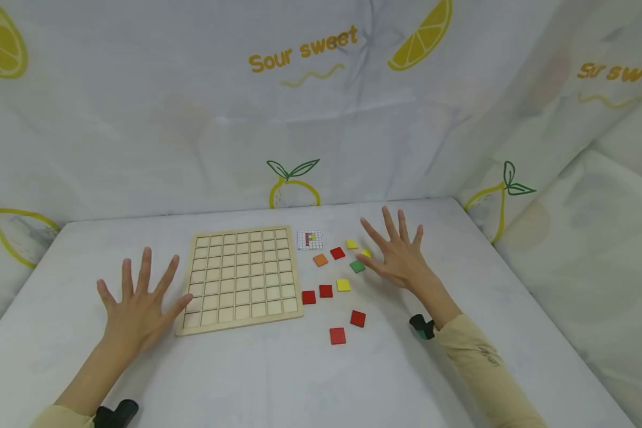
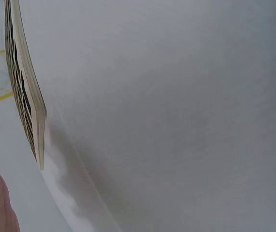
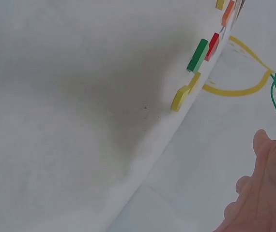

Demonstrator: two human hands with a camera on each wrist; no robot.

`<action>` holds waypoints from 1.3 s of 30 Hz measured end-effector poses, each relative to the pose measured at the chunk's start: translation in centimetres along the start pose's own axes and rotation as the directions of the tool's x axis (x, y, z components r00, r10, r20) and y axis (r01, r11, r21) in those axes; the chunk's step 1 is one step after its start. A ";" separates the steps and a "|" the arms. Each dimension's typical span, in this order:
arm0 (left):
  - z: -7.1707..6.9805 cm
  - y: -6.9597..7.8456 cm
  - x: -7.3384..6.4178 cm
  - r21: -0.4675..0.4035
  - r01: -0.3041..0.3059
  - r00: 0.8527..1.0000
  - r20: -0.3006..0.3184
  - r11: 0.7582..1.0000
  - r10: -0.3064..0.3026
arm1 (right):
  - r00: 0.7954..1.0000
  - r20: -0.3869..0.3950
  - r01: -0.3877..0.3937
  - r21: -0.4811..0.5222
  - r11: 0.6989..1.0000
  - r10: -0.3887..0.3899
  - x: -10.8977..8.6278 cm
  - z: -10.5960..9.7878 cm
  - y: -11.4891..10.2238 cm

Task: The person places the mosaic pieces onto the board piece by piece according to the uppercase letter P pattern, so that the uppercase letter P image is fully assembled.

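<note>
The wooden grid board [image 1: 242, 274] lay flat on the white table [image 1: 278, 380], and we took its centre as the hub of our clock, with twelve toward the table's far edge. At two o'clock, just beside the frame, we saw the pattern card [image 1: 310, 240] face up, probably put there so that its coloured squares could be read alongside the grid. Between two and four o'clock lay the loose pieces: five red tiles [image 1: 326, 291], three yellow tiles [image 1: 343, 285], an orange tile [image 1: 320, 260] and a green tile [image 1: 357, 266], mostly spaced apart, which we judged would let each be pinched singly. The left hand [image 1: 138, 309] was between eight and nine o'clock, its thumb overlapping the board's left edge in the head view; we could not tell whether they touched. The right hand [image 1: 398, 258] was near three o'clock, partly covering one yellow tile. Both hands' fingers were released, straight and fanned wide, grasping nothing; we took their shadows as a sign that they hung above the table.
</note>
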State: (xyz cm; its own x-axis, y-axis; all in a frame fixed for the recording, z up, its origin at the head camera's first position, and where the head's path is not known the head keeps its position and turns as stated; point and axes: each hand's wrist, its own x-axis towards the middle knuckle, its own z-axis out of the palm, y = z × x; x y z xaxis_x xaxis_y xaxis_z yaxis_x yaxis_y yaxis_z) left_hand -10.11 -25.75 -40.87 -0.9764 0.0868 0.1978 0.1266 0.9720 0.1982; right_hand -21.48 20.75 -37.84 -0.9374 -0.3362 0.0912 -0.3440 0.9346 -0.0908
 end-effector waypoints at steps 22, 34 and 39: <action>-0.7 -0.9 -1.9 -0.040 -0.262 0.963 0.058 0.964 0.264 | 0.998 -0.010 0.067 0.026 0.997 -0.067 -2.3 0.6 0.3; -0.5 -1.7 0.1 -0.416 -0.226 0.945 0.126 0.881 0.302 | 0.994 0.109 -0.023 0.317 0.948 -0.013 -1.9 0.2 0.7; -0.7 -1.6 0.5 -0.489 -0.152 0.942 0.192 0.859 0.276 | 0.987 0.163 -0.063 0.407 0.911 -0.004 -1.5 0.1 1.2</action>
State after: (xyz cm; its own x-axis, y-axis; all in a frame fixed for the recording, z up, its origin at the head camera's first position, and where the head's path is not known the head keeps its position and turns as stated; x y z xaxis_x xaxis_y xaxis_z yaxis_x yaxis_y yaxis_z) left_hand -10.66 -27.39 -40.38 -0.9182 0.3920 0.0567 0.3428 0.7147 0.6097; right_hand -20.49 22.35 -38.17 -0.9323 -0.3545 -0.0713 -0.2764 0.8257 -0.4917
